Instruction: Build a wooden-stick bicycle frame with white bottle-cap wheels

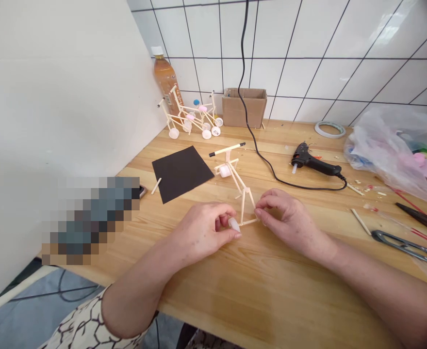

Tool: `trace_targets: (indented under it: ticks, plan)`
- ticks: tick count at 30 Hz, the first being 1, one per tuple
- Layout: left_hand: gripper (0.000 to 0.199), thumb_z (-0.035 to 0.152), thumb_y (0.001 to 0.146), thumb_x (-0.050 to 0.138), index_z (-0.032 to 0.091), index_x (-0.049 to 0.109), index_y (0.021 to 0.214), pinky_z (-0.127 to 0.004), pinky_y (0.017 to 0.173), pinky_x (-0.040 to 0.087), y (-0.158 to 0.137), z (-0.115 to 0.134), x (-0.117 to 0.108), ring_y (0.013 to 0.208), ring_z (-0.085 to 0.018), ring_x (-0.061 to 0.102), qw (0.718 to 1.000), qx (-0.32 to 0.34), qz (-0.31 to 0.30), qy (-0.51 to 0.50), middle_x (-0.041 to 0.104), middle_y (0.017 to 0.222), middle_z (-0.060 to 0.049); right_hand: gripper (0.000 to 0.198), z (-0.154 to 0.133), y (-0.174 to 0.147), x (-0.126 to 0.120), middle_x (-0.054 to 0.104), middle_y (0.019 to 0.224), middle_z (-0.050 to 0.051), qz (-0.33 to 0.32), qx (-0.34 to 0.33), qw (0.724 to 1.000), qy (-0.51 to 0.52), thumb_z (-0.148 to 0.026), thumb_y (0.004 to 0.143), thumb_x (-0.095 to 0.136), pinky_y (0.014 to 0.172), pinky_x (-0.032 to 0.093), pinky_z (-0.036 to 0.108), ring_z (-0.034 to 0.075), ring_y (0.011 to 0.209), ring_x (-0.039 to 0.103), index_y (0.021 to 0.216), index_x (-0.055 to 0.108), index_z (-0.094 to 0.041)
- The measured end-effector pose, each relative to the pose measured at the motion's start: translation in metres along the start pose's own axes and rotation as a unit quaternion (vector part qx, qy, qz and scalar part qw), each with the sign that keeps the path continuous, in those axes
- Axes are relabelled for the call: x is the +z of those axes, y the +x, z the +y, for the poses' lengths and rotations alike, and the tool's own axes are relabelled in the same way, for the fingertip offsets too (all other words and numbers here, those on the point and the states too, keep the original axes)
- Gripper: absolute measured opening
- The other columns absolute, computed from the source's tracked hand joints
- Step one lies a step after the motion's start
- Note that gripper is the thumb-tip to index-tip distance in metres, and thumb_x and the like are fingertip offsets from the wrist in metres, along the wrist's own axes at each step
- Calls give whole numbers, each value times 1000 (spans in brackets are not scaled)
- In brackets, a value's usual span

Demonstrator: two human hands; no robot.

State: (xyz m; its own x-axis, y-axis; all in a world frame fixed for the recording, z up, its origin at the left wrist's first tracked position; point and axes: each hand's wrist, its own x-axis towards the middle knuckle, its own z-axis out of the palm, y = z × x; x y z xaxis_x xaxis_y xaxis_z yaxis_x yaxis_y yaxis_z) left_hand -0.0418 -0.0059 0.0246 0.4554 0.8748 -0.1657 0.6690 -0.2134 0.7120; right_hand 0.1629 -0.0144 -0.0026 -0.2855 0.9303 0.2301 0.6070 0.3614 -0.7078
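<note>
A small bicycle-like model of thin wooden sticks (pixel 237 183) lies on the wooden table (pixel 257 286), with a white cap wheel (pixel 224 171) at its far end and a black-tipped stick across the top. My left hand (pixel 204 231) pinches a white cap (pixel 234 224) against the near end of the frame. My right hand (pixel 289 216) pinches the frame's near corner from the right side.
A black sheet (pixel 180 172) lies left of the model. Finished stick models (pixel 191 118) and a drink bottle (pixel 166 80) stand at the back left by a cardboard box (pixel 244 106). A glue gun (pixel 313 162), tape roll (pixel 330 129), plastic bag (pixel 399 152) and scissors (pixel 406 244) sit right.
</note>
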Motion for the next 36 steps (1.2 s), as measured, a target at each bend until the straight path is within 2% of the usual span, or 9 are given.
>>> trace_targets:
  ticks: [13, 17, 21, 23, 30, 36]
  plan:
    - [24, 33, 67, 71, 19, 66, 86, -25, 58, 46, 0, 1, -1, 62, -13, 56, 1000, -9, 13, -3, 63, 72, 0, 13, 2, -1, 1, 56, 75, 2, 4, -8, 1000, -3, -13, 81, 52, 70, 44, 30, 15, 75, 54, 72, 58, -19]
    - [30, 38, 69, 71, 17, 66, 89, -25, 58, 47, 1, 0, 0, 61, -13, 57, 997, -10, 62, -37, 64, 71, -1, 12, 1, -1, 1, 56, 76, 2, -2, -1, 1000, -5, -14, 81, 52, 70, 44, 30, 15, 76, 54, 72, 58, -19]
    - [21, 30, 75, 66, 16, 65, 90, -24, 63, 50, 5, 1, 1, 65, -13, 58, 982, 46, 177, -57, 65, 75, -2, 13, -1, -1, 0, 56, 76, 2, -5, 2, 1000, -4, -14, 82, 51, 71, 43, 30, 15, 76, 54, 72, 58, -19]
    - [19, 25, 78, 63, 17, 65, 95, -24, 68, 51, 8, 2, 2, 70, -12, 60, 972, 84, 213, -51, 67, 81, -2, 13, -1, -2, 0, 56, 76, 2, -8, 6, 1000, -3, -14, 82, 51, 70, 43, 30, 15, 75, 54, 72, 58, -19]
    - [25, 18, 84, 58, 16, 63, 108, -29, 80, 52, 16, 5, 6, 84, -15, 63, 938, 238, 252, 18, 68, 95, -6, 13, -1, -2, 0, 57, 77, 3, -5, 7, 1000, -4, -14, 82, 51, 70, 43, 30, 15, 75, 54, 73, 59, -19]
    - [25, 17, 86, 54, 14, 62, 109, -32, 76, 53, 19, 4, 11, 86, -18, 64, 925, 276, 246, 90, 69, 95, -8, 13, 0, -2, 0, 56, 76, 3, -6, 3, 1000, 1, -15, 82, 50, 72, 43, 31, 16, 76, 54, 72, 58, -19]
